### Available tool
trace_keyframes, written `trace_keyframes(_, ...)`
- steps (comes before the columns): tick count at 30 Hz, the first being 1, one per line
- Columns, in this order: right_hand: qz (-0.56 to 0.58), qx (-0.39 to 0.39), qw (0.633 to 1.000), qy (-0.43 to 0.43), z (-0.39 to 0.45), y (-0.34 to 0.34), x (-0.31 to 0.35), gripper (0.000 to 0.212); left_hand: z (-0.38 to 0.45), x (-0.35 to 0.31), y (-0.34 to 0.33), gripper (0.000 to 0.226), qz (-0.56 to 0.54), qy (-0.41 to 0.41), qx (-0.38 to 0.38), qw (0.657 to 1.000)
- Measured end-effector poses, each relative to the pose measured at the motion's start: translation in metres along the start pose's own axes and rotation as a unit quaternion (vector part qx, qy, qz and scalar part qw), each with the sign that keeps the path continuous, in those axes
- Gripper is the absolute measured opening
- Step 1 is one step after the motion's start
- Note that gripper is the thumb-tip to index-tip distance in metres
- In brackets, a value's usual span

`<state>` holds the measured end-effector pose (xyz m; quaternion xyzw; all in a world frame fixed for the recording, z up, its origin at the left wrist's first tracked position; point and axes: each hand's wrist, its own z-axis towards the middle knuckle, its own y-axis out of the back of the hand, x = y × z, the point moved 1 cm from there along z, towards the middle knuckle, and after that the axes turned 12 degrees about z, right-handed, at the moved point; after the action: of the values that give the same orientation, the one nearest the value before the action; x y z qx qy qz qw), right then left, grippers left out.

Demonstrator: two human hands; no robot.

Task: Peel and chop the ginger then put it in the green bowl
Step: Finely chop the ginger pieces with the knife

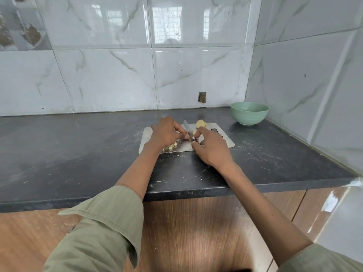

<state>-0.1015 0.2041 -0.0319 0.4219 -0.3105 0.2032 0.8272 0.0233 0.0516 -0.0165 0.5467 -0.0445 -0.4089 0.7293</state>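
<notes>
My right hand (211, 148) has its fingers clamped on the knife (189, 131), blade pointing away from me; my left hand (167, 132) pinches a small bit of ginger (194, 132) against it on the board (227, 141). Chopped pieces (171, 147) lie beneath my left wrist, a peeled chunk (201, 124) waits beyond the blade, and the green bowl (249, 113) stands on the desk (78, 150) far right, nearer my right hand.

bare counter (78, 154) left of board (146, 142), green bowl (249, 113) cornered by walls

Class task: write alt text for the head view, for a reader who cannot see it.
Two hands work over a metal cutting board on a dark counter: the right hand holds a knife, the left hand steadies ginger. A green bowl stands far right.
</notes>
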Motion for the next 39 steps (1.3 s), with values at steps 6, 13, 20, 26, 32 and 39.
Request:
trace_keyframes(6, -0.001, 0.005, 1.000, -0.004, 0.001, 0.000, -0.001, 0.012, 0.000, 0.001, -0.001, 0.019, 0.010, 0.001, 0.001, 1.000)
trace_keyframes(13, 0.015, 0.032, 0.999, -0.028, 0.010, 0.004, -0.005, 0.011, 0.000, -0.001, -0.004, 0.019, 0.013, 0.005, -0.008, 1.000)
trace_keyframes(20, 0.000, 0.044, 0.998, -0.039, 0.016, -0.002, 0.001, 0.012, 0.000, -0.003, -0.004, 0.018, 0.009, 0.002, 0.002, 1.000)
trace_keyframes(26, -0.005, 0.011, 1.000, -0.027, 0.007, 0.000, -0.001, 0.016, 0.001, -0.002, -0.002, 0.016, 0.009, -0.001, 0.010, 1.000)
trace_keyframes(32, 0.052, -0.021, 0.997, -0.050, 0.006, 0.001, -0.004, 0.013, 0.003, 0.001, -0.001, 0.017, 0.021, -0.023, 0.025, 0.999)
trace_keyframes(39, 0.075, -0.030, 0.995, -0.063, 0.008, -0.001, -0.007, 0.010, 0.003, 0.000, -0.003, 0.015, 0.002, -0.082, 0.053, 0.995)
